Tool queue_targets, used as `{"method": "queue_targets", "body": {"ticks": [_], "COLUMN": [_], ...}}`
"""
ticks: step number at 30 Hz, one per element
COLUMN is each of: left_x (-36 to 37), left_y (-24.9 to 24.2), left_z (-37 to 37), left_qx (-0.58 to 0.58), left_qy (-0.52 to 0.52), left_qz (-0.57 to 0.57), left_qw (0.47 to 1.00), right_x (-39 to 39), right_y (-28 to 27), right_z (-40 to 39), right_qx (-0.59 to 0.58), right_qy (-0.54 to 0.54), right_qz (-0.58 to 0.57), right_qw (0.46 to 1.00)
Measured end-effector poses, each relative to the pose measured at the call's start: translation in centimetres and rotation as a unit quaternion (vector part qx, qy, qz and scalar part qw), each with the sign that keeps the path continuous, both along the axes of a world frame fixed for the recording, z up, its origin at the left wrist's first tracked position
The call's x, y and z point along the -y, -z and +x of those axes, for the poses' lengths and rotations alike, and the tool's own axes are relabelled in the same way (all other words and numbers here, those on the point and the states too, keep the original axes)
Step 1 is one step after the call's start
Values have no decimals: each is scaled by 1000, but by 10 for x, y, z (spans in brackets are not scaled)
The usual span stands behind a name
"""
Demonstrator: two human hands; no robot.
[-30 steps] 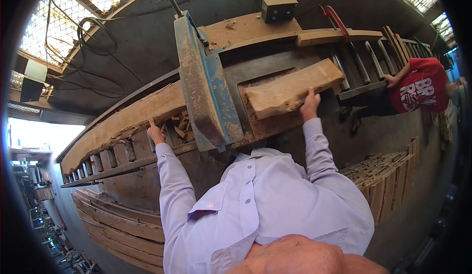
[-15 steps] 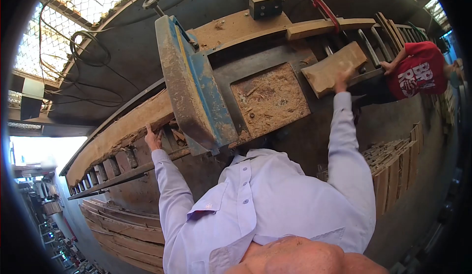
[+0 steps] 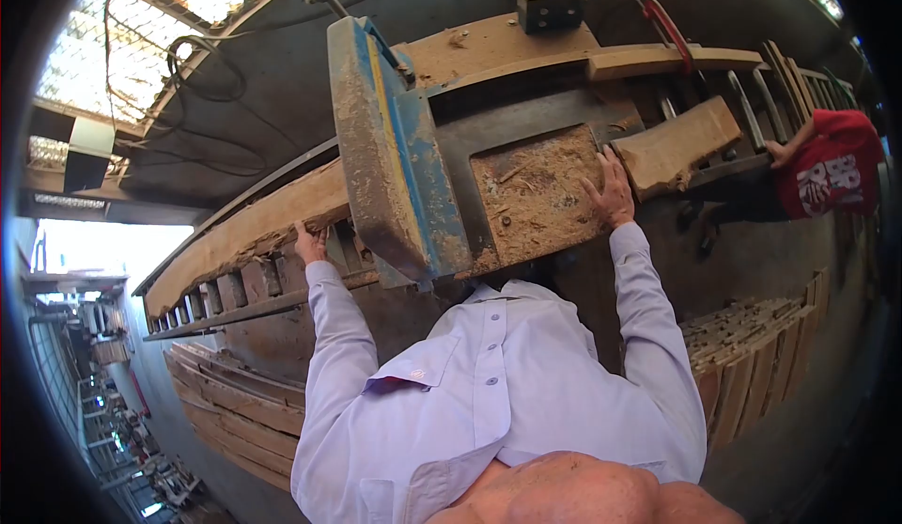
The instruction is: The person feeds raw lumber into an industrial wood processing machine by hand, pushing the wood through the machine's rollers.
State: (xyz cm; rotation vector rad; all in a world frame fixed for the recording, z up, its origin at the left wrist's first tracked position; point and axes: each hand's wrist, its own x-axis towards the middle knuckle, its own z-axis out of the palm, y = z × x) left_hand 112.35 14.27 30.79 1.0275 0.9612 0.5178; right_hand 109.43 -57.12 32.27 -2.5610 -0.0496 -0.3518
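My left hand (image 3: 312, 243) grips the rough near edge of a long wooden slab (image 3: 249, 218), which lies on rollers left of the blue machine housing (image 3: 399, 157). The slab's right end goes out of sight behind that housing. On the other side, my right hand (image 3: 613, 193) is open, thumb and fingers apart, over the right edge of the sawdust-covered table panel (image 3: 536, 190). Its fingertips are right by the left end of a short, rough-edged board (image 3: 681, 143). That board rests on the rollers at the right.
A person in a red shirt (image 3: 836, 167) stands at the right, one hand at the roller frame. A red clamp (image 3: 667, 31) sits on the curved wooden fence (image 3: 672, 61). Stacked boards lie low at the left (image 3: 235, 411) and right (image 3: 752, 355).
My right hand has let go of the top of the short board and moved left to its end. My left hand stays at the slab's edge. The whole view has shifted slightly.
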Motion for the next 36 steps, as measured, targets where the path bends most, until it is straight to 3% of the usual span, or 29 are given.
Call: {"method": "queue_targets", "body": {"ticks": [3,5,7,8,10,11,12,13,14,15,17,18,21,23,25,26,28,32,36], "left_x": [27,59,108,107,103,101,99,98,104,104,98,85,70,60,49,36,11,2,-19], "left_y": [6,19,-5,8,55,58,61,64,19,-9,-40,-45,-41,-34,-13,-2,15,18,31], "left_z": [-4,3,-2,-6,-17,-22,-25,-28,-35,-40,-53,-59,-50,-47,-50,-41,-18,1,5], "left_qx": [-24,29,-2,-3,-42,-43,21,85,-95,-94,-109,-109,-157,-135,-51,-56,21,-3,30], "left_qy": [-3,-11,18,13,252,247,378,493,447,439,317,347,326,299,154,172,47,60,151], "left_qz": [32,3,-7,-7,55,49,181,305,-12,-12,-70,-92,-24,-53,-61,-58,-106,-43,-106], "left_qw": [999,1000,1000,1000,965,967,908,810,889,894,939,927,932,943,985,982,993,997,982], "right_x": [1,5,4,0,-2,-2,-2,-1,2,4,12,16,20,21,26,25,24,16,14], "right_y": [-2,-4,-2,-3,-4,0,4,8,13,12,11,12,16,22,26,27,25,10,7], "right_z": [-4,-2,3,6,13,15,16,17,22,26,30,35,31,34,48,51,64,74,90], "right_qx": [3,0,-3,-5,0,7,6,11,18,20,7,20,23,33,23,19,16,-7,3], "right_qy": [7,2,6,0,-5,-4,-10,31,65,55,148,158,161,163,148,157,158,188,175], "right_qz": [23,11,-6,-7,-27,-42,-47,-43,-38,-37,13,19,-15,-19,-12,-27,-40,-32,-47], "right_qw": [1000,1000,1000,1000,1000,999,999,999,997,998,989,987,987,986,989,987,986,982,983]}}
